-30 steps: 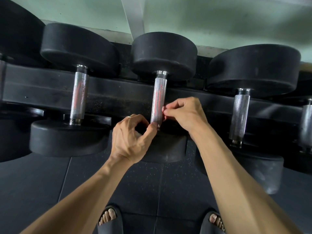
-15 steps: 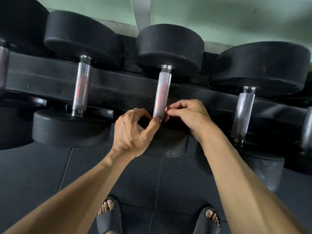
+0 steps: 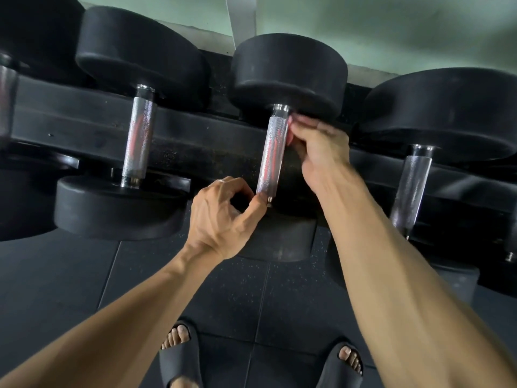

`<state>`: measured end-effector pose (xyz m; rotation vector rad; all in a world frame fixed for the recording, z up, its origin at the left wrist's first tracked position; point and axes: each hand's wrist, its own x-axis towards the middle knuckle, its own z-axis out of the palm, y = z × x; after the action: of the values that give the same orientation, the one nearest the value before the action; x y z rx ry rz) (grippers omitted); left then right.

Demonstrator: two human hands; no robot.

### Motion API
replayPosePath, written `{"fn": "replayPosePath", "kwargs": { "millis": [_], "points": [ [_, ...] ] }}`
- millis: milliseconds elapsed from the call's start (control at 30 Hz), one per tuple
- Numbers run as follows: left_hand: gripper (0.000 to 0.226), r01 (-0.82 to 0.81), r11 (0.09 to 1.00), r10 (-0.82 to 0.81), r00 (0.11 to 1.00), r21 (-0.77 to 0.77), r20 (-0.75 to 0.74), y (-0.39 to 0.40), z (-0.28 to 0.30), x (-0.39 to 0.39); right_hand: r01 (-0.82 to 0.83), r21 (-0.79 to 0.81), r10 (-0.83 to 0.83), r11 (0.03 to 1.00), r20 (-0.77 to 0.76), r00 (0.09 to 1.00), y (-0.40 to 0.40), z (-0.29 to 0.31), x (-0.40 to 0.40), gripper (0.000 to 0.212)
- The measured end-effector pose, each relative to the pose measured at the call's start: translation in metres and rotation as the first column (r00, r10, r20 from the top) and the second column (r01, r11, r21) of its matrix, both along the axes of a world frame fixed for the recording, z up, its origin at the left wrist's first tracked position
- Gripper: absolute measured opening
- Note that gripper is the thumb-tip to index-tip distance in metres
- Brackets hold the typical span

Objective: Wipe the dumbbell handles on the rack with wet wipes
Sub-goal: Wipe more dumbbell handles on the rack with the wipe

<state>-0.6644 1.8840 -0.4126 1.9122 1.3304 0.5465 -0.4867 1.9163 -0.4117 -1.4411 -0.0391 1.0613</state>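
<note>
- The right hand [image 3: 319, 147] has its fingers [image 3: 300, 120] curled against the far end of the middle dumbbell handle [image 3: 272, 152], just below the far weight head. Whether they pinch a wipe is not clear; no wipe shows.
- The left hand [image 3: 221, 217] curls its thumb and forefinger together at the near tip of the same handle, touching it just above the small end bolt. It seems to steady the bar, though I cannot tell whether anything lies between the fingers.
- To do this step well, my judgement is that the right hand should close round the whole bar and draw along its length from far end to near, turning a little so the back side gets wiped too, while the left hand steadies the bar.
- The handle is knurled, silvery metal with reddish streaks along it, which may be reflection or rust.
- It lies on the black rack [image 3: 195, 141], running far to near, between two black rubber heads.
- More dumbbells sit to the left [image 3: 140, 141] and right [image 3: 411, 189], their handles untouched now.
- Dark floor tiles [image 3: 84, 289] lie below.
</note>
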Motion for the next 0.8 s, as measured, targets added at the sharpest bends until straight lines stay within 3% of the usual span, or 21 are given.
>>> {"fn": "replayPosePath", "kwargs": {
  "millis": [100, 267, 433, 500, 600, 733, 800],
  "points": [
    [0.047, 0.002, 1.000, -0.002, 1.000, -0.011, -0.005, 0.001, 0.000, 0.000, 0.033, 0.002, -0.033, 0.999, -0.104, 0.994, 0.000, -0.004, -0.003, 0.022],
    [0.045, -0.006, 1.000, 0.006, 1.000, -0.009, -0.016, 0.000, 0.003, 0.002, -0.327, -0.134, 0.317, 0.935, -0.093, 0.944, -0.038, -0.008, -0.002, 0.027],
    [0.047, -0.002, 1.000, 0.002, 1.000, -0.007, 0.006, 0.001, -0.001, 0.000, -0.029, -0.022, 0.023, 0.999, -0.208, 0.978, 0.000, -0.018, 0.002, 0.028],
    [0.047, -0.007, 1.000, 0.007, 1.000, -0.013, 0.006, 0.001, 0.000, 0.000, -0.062, -0.059, 0.047, 0.996, -0.231, 0.972, -0.010, -0.020, -0.002, 0.029],
    [0.043, -0.010, 1.000, 0.010, 1.000, -0.013, 0.007, 0.000, 0.001, 0.001, -0.244, -0.119, 0.223, 0.962, -0.166, 0.961, -0.028, -0.015, 0.000, 0.032],
    [0.041, -0.006, 1.000, 0.006, 1.000, -0.005, 0.009, 0.001, -0.002, 0.000, 0.012, 0.027, -0.007, 1.000, -0.195, 0.981, 0.007, -0.016, 0.004, 0.031],
    [0.042, -0.003, 1.000, 0.003, 1.000, -0.009, 0.012, 0.001, -0.002, -0.001, 0.017, 0.051, -0.006, 0.999, -0.220, 0.976, 0.011, -0.023, -0.004, 0.025]
  ]
}}
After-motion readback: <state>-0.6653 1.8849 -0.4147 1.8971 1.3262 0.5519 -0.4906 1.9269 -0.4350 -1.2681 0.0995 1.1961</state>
